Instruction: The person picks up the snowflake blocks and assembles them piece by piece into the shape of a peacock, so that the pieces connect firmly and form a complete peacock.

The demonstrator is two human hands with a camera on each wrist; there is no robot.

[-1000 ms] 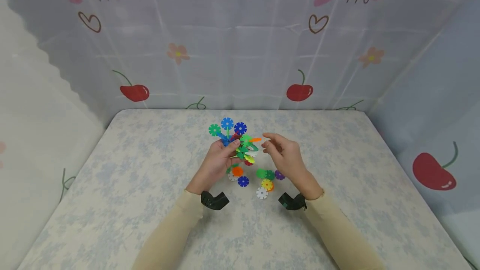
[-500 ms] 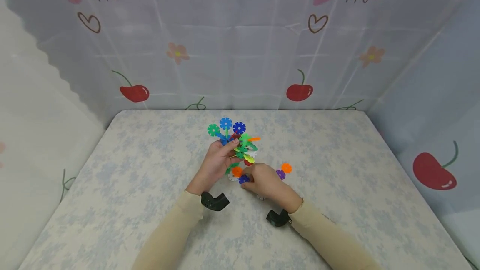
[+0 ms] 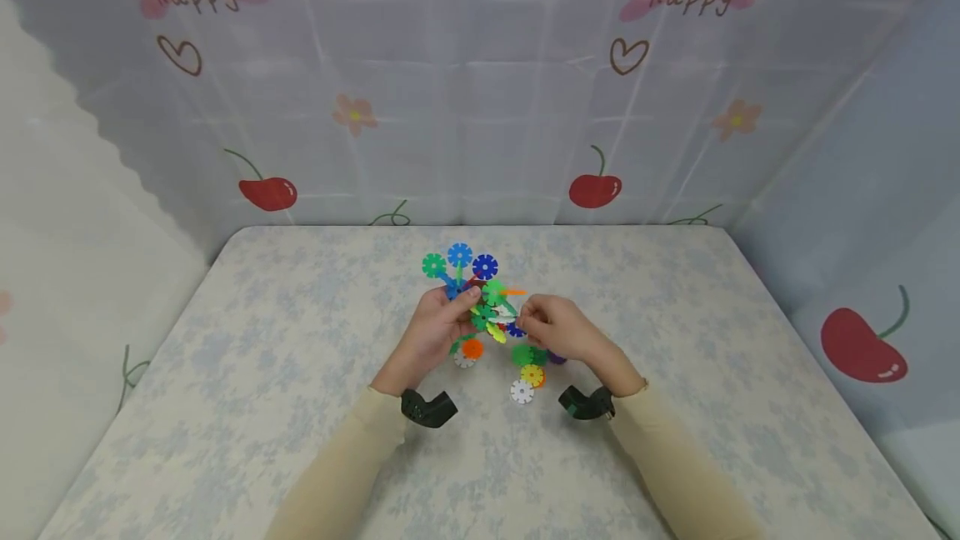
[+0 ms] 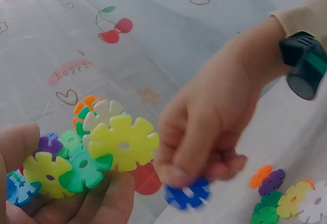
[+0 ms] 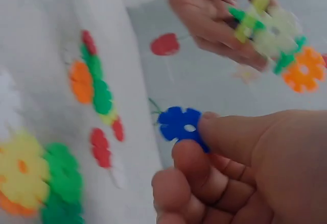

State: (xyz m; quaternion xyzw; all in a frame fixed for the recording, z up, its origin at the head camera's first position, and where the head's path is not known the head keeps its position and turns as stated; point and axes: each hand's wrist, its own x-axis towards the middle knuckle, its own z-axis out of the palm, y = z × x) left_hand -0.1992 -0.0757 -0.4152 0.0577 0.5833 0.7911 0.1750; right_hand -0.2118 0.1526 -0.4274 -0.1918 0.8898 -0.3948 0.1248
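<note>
My left hand [image 3: 431, 332] holds a cluster of interlocked plastic snowflake discs [image 3: 483, 318] in blue, green, yellow, white and orange, thumb on top. A large yellow disc [image 4: 127, 143] stands out at the cluster's near side in the left wrist view. Just to the right, my right hand [image 3: 562, 327] pinches a dark blue snowflake disc [image 5: 174, 124] between thumb and index finger. In the left wrist view this blue disc [image 4: 189, 196] is apart from the cluster. The left fingers partly hide the cluster's underside.
Loose discs lie on the patterned tabletop [image 3: 225, 407] below the hands: an orange one [image 3: 472, 348] on the left, with yellow [image 3: 532, 375], white [image 3: 522, 392] and green [image 3: 522, 354] ones on the right. A printed curtain [image 3: 457, 107] rises behind the table.
My right hand went down from beside the cluster to the table, pinched the dark blue disc and lifted it to the cluster's right side. The left hand stays nearly still with the cluster.
</note>
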